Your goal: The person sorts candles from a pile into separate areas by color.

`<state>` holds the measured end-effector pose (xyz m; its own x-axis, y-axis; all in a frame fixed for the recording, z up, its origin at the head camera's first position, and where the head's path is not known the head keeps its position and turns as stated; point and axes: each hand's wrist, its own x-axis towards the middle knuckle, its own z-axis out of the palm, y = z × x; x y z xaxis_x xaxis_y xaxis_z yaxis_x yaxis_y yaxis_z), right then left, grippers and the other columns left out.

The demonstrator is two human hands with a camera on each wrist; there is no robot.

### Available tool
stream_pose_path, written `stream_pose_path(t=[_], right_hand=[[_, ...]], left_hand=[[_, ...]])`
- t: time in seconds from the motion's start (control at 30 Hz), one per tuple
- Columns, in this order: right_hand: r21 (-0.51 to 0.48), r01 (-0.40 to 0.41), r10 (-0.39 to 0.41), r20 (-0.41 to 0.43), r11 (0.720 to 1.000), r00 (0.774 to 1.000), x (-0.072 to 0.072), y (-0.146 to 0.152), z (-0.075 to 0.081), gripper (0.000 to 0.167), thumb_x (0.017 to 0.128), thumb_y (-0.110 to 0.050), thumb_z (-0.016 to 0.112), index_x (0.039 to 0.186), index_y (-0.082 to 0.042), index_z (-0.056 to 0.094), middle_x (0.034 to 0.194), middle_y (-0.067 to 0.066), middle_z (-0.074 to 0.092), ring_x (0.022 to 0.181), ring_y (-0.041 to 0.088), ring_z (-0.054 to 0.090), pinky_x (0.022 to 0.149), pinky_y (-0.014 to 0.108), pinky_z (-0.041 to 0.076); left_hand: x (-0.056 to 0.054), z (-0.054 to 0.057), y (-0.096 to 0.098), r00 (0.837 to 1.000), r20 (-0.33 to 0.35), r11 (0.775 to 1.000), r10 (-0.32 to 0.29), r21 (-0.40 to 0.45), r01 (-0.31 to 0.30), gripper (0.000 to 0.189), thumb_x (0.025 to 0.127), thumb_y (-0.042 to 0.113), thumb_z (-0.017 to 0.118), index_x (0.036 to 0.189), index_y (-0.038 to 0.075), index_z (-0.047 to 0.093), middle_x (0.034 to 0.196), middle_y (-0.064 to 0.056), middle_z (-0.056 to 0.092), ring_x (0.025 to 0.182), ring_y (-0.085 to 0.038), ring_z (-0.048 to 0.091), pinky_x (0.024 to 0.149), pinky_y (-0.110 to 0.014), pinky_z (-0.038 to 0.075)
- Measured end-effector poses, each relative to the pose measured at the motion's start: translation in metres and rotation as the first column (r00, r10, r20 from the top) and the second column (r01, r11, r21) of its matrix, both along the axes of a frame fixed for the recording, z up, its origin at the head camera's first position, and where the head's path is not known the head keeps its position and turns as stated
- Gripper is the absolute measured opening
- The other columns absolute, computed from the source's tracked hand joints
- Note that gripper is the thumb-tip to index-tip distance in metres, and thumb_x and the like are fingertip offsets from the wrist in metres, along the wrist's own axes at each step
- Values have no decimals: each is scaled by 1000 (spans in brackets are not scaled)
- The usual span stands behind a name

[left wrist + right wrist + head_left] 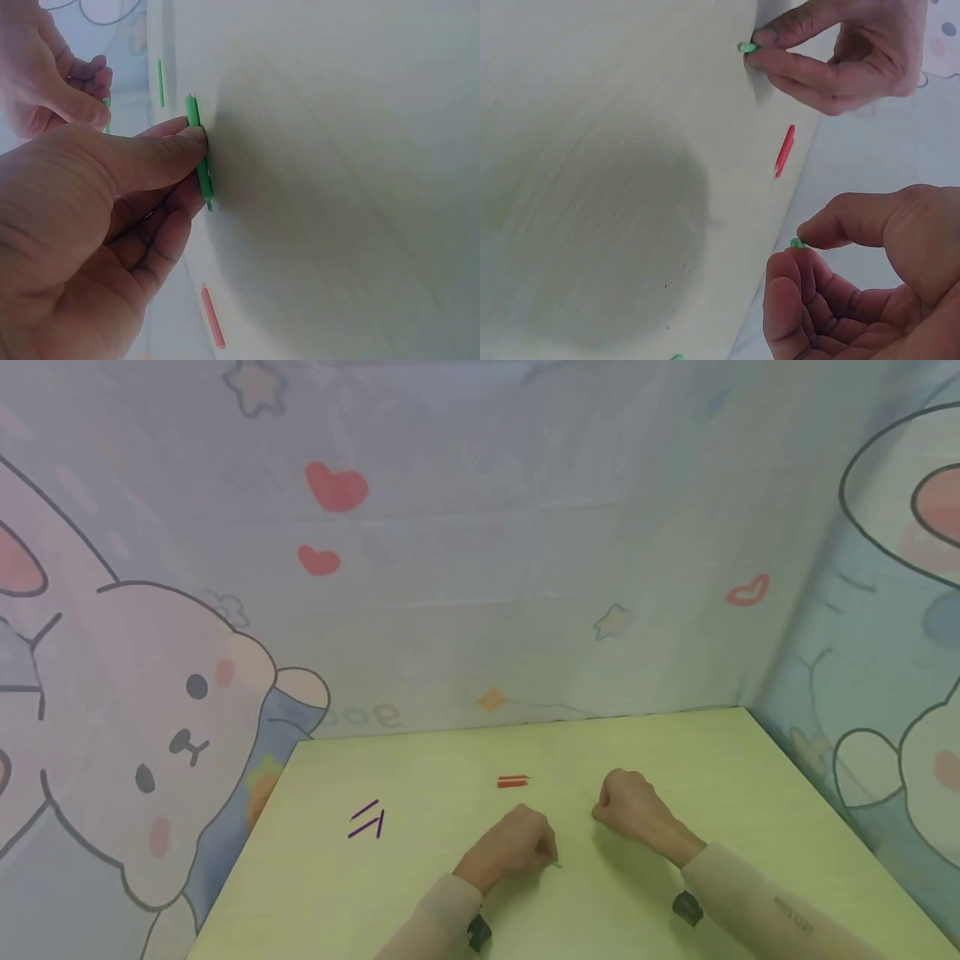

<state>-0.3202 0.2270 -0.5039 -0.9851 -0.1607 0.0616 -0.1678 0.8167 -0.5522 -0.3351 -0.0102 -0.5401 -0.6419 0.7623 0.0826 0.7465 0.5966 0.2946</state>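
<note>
My left hand (513,843) pinches a slim green candle (198,154) between thumb and fingers, a little above the table. A thin wick-like tip shows at its upper end in the left wrist view. To the right, my right hand (632,803) pinches another green candle (798,243), seen nearly end-on in the right wrist view; its fingers cover most of it. One more green candle (160,83) lies on the table beyond the left hand. Red candles (513,782) lie side by side farther back, between and beyond the two hands.
Three thin purple sticks (364,827) lie apart at the left of the pale yellow-green table (435,760). A patterned cloth (480,568) with hearts and cartoon animals stands behind the table and along its sides. Dark camera mounts (687,908) sit by the wrists.
</note>
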Motion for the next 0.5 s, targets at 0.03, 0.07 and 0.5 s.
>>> stream_pose_path(t=[0.03, 0.07, 0.5], right_hand=[[4, 5, -5, 0, 1000, 1000, -1, 1, 1, 51, 88, 3, 70, 51, -20, 43, 49, -12, 32, 46, 4, 29, 45, 19, 24], [4, 9, -9, 0, 1000, 1000, -3, 2, 1, 51, 87, 3, 70, 51, -20, 43, 49, -12, 32, 47, 4, 29, 45, 19, 23], [0, 36, -36, 24, 999, 999, -20, 24, 0, 56, 91, 0, 67, 52, -23, 35, 49, -13, 29, 46, 3, 23, 44, 18, 20]], left_hand=[[0, 0, 0, 1000, 0, 1000, 0, 1, 0, 16, 88, 1, 90, 90, 17, 89, 89, 9, 83, 81, 4, 71, 78, -8, 53], [0, 1, 0, 1000, 3, 1000, 1, 4, -2, 16, 89, 1, 90, 90, 17, 89, 89, 10, 83, 81, 4, 71, 77, -8, 53], [1, 0, -1, 1000, 7, 1000, 19, -8, -19, 13, 91, 4, 90, 91, 17, 89, 89, 10, 82, 84, 3, 71, 80, -10, 54]])
